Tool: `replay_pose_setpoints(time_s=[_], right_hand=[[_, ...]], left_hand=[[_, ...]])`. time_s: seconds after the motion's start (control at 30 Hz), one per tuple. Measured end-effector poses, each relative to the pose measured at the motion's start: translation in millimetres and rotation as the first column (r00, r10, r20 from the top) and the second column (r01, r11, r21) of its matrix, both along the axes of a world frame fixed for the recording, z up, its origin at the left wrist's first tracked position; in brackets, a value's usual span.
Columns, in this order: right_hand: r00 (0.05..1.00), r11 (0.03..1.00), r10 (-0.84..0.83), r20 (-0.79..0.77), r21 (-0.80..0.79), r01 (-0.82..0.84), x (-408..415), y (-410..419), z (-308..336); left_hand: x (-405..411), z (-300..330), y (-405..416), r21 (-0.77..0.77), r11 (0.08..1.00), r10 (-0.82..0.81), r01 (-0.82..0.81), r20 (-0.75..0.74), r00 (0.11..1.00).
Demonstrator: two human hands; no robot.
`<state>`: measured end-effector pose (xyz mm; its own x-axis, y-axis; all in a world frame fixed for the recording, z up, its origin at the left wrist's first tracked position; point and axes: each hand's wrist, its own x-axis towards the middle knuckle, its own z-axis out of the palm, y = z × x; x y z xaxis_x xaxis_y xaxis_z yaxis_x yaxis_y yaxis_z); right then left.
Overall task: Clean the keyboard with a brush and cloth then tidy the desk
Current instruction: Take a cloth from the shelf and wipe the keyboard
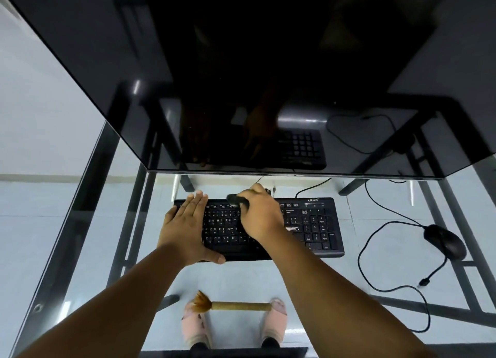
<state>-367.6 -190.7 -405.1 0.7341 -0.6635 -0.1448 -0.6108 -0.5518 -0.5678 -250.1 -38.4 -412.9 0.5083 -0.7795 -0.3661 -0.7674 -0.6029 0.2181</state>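
A black keyboard point(311, 226) lies on the glass desk point(375, 255) below the monitor. My left hand point(186, 230) rests flat on the keyboard's left end, fingers together. My right hand point(261, 214) is closed around a dark cloth point(236, 200) and presses it onto the upper middle rows of keys. The brush point(236, 305), with a tan handle and brown bristles pointing left, lies on the glass near the front edge, apart from both hands.
A large dark monitor point(241, 76) overhangs the back of the desk. A black mouse point(445, 241) sits at the right with its cable point(375, 239) looping across the glass. Feet in pink slippers point(275, 322) show through the desk.
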Motion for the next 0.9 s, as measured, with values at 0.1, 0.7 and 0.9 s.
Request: replay_pose_setpoints(time_s=[0.1,0.7,0.9], right_hand=[[0.999,0.999,0.046,-0.001,0.022,-0.046,-6.0,-7.6,0.9],[1.0,1.0,-0.001,-0.023,-0.013,0.001,5.4,5.7,-3.5],[0.985,0.991,-0.13,-0.112,-0.048,0.125,-25.5,-26.4,-3.5]], left_hand=[[1.5,-0.8,1.5,-0.008,1.0,-0.005,0.005,-0.006,1.0],[1.4,-2.1,3.1,-0.039,0.999,0.0,-0.001,-0.016,1.0],[0.1,-0.9,4.1,-0.027,0.999,0.027,-0.027,-0.017,0.999]])
